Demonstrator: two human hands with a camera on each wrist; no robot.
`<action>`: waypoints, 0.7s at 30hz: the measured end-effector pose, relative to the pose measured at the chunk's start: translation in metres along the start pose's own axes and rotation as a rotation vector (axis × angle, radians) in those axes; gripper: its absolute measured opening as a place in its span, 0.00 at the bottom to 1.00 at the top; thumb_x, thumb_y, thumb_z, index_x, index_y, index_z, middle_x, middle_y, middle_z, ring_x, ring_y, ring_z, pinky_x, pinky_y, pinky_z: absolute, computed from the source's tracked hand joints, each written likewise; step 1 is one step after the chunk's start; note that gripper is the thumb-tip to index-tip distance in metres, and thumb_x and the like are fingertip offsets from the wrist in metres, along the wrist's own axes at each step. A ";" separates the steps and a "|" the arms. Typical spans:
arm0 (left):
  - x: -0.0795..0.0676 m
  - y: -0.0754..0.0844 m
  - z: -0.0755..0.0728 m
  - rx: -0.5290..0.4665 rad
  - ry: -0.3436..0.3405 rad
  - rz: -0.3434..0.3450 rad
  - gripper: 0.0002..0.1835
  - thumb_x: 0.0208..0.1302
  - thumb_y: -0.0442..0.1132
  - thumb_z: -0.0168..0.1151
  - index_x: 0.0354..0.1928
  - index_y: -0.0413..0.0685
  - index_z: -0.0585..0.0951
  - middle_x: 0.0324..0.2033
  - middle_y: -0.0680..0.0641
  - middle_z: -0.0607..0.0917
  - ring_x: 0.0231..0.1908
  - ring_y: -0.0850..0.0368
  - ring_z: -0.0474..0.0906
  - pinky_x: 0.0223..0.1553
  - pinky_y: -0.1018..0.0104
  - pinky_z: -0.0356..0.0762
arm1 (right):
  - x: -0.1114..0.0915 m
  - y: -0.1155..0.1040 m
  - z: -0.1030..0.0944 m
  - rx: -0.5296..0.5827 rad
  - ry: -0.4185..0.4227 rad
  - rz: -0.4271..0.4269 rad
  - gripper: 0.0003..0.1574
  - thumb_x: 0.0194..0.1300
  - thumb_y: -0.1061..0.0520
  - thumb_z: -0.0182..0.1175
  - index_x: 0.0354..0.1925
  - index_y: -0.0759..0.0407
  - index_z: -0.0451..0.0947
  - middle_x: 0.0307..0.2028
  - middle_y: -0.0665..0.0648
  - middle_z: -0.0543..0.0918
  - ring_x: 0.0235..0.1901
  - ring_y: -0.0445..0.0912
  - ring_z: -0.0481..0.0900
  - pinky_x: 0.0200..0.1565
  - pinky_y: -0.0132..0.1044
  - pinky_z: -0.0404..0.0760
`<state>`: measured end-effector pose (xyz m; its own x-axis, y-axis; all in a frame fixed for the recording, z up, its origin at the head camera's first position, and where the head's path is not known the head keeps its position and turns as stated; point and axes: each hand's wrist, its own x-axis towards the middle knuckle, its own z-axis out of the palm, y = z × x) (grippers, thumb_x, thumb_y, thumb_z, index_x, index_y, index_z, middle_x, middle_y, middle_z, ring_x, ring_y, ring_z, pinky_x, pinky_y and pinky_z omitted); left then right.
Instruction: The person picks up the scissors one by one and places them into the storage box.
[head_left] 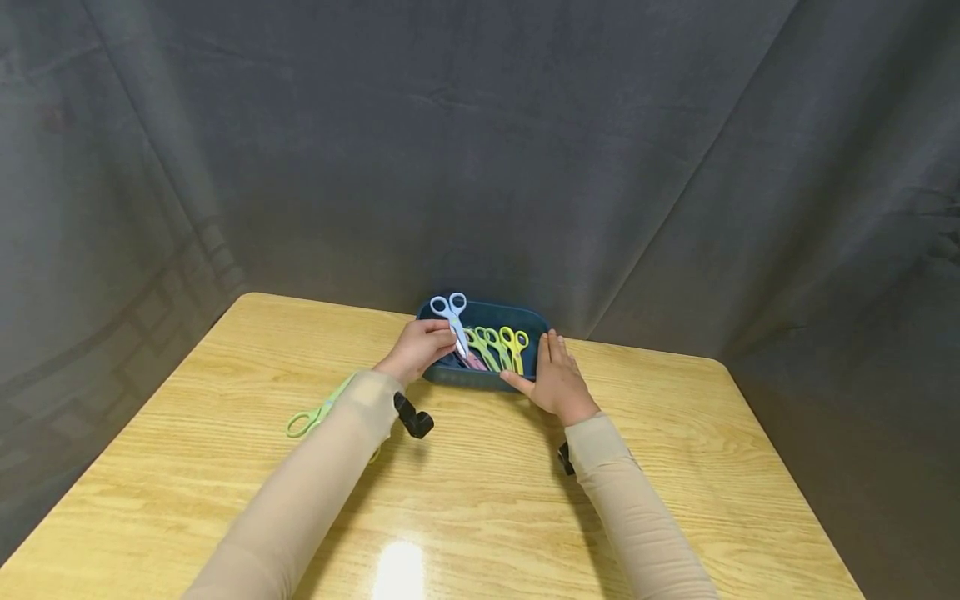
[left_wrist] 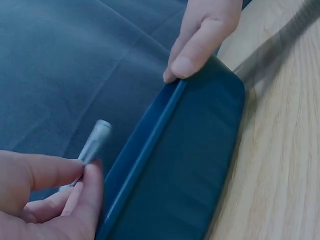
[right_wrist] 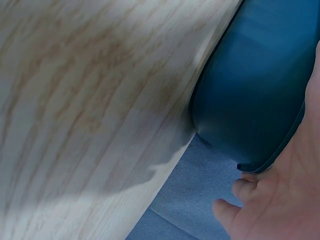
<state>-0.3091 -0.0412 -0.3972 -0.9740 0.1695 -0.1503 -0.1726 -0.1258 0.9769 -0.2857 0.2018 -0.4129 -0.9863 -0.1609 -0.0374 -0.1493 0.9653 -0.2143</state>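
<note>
My left hand [head_left: 422,348] pinches light blue scissors [head_left: 454,320] over the left part of a dark blue bin [head_left: 468,378], blades pointing down and handle loops up. In the left wrist view, thumb and fingertips meet on the scissors [left_wrist: 96,140], seen edge-on and blurred. Fairly straight fingers of my right hand [head_left: 557,382] rest at the bin's right end, with the thumb on its near rim. Inside the bin lie green scissors [head_left: 498,343], yellow scissors [head_left: 514,342] and a pink piece [head_left: 473,362], partly covered by the held pair.
Green scissors [head_left: 303,422] lie on the wooden table [head_left: 480,500] at the left, partly hidden under my left forearm. A yellow-green piece shows on that forearm's other side. Behind the bin, a dark grey curtain [head_left: 480,167] hangs at the table's far edge.
</note>
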 end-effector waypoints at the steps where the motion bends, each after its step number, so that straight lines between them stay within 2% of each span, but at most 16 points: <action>1: 0.001 -0.001 0.000 0.006 -0.001 0.000 0.21 0.66 0.26 0.52 0.60 0.28 0.67 0.54 0.33 0.74 0.52 0.49 0.74 0.53 0.65 0.73 | 0.000 0.000 0.000 -0.003 0.001 0.000 0.73 0.52 0.15 0.39 0.72 0.68 0.36 0.72 0.66 0.36 0.71 0.59 0.34 0.67 0.56 0.45; 10: 0.006 -0.002 0.007 0.061 -0.009 0.027 0.21 0.65 0.26 0.52 0.60 0.28 0.68 0.54 0.33 0.75 0.54 0.47 0.74 0.54 0.62 0.72 | -0.001 0.000 0.000 0.006 0.019 -0.004 0.73 0.52 0.16 0.40 0.72 0.69 0.37 0.72 0.67 0.37 0.71 0.60 0.37 0.67 0.56 0.46; 15: 0.009 -0.002 0.014 0.080 0.015 0.004 0.20 0.63 0.24 0.53 0.57 0.26 0.71 0.52 0.32 0.75 0.52 0.46 0.75 0.53 0.62 0.73 | -0.002 0.000 0.000 0.016 -0.006 0.004 0.74 0.52 0.15 0.40 0.72 0.68 0.35 0.72 0.66 0.36 0.71 0.59 0.35 0.66 0.57 0.45; 21: 0.012 -0.001 0.020 0.113 0.063 -0.013 0.19 0.61 0.23 0.54 0.55 0.25 0.73 0.49 0.32 0.76 0.47 0.48 0.78 0.49 0.62 0.76 | -0.002 0.000 0.000 0.010 0.006 0.014 0.73 0.52 0.16 0.40 0.72 0.68 0.36 0.72 0.66 0.36 0.71 0.59 0.36 0.66 0.57 0.46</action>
<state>-0.3177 -0.0192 -0.3964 -0.9796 0.1080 -0.1693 -0.1715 -0.0120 0.9851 -0.2833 0.2024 -0.4127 -0.9886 -0.1462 -0.0348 -0.1349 0.9653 -0.2237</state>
